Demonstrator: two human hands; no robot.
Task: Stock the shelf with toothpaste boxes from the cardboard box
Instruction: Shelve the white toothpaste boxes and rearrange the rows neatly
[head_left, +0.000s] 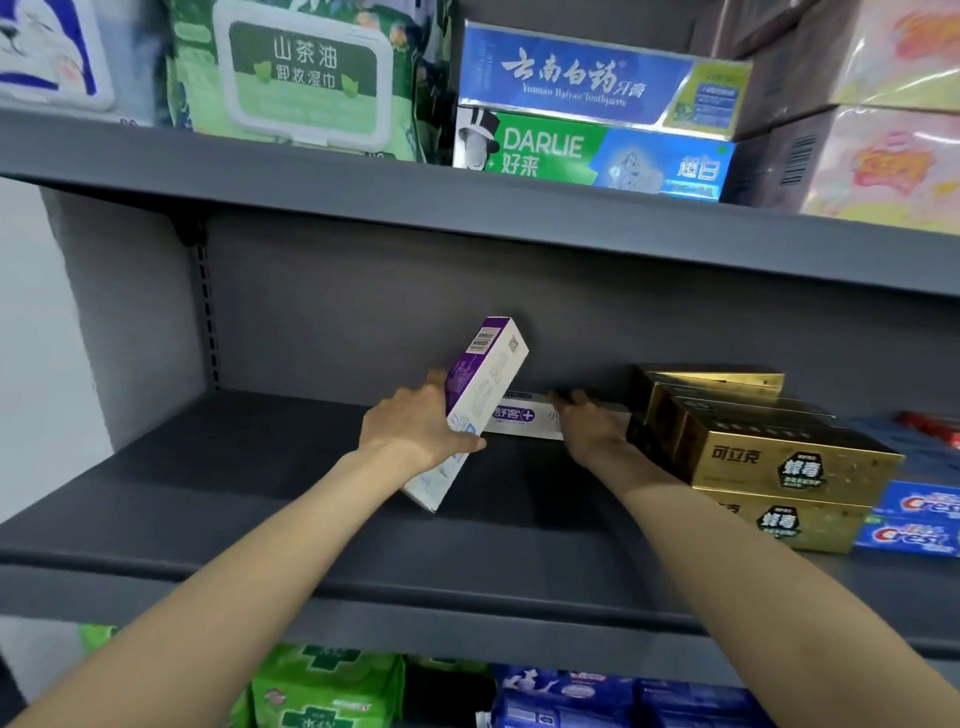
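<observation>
The purple-and-white toothpaste box (480, 402) is held tilted above the grey middle shelf (260, 493), its barcode end up toward the shelf's back panel and its lower end pointing toward the front lip. The left hand (415, 431) holds it, with its grip clamped round the box: thumb across the near face, fingers hidden behind the far side. Just right of that box, a second toothpaste box (524, 418) of the same brand lies flat on the shelf, lengthwise against the back. The right hand (584, 423) rests on the right part of this flat box, fingers fairly straight and laid over its top, so its grip is apart and pressing rather than wrapped round anything. Touching or nearly touching the right hand's far side stands a stack of gold boxes (769, 462), several high. Further right of the held box, past the gold stack, are blue Crest boxes (914, 525). On the shelf above it sit a Darlie box (592, 153), a blue toothpaste box (597, 78) on top of that, and a green wipes pack (306, 73) to their left. Below it, green packs (322, 686) and blue packs (623, 696) fill the lowest shelf.
</observation>
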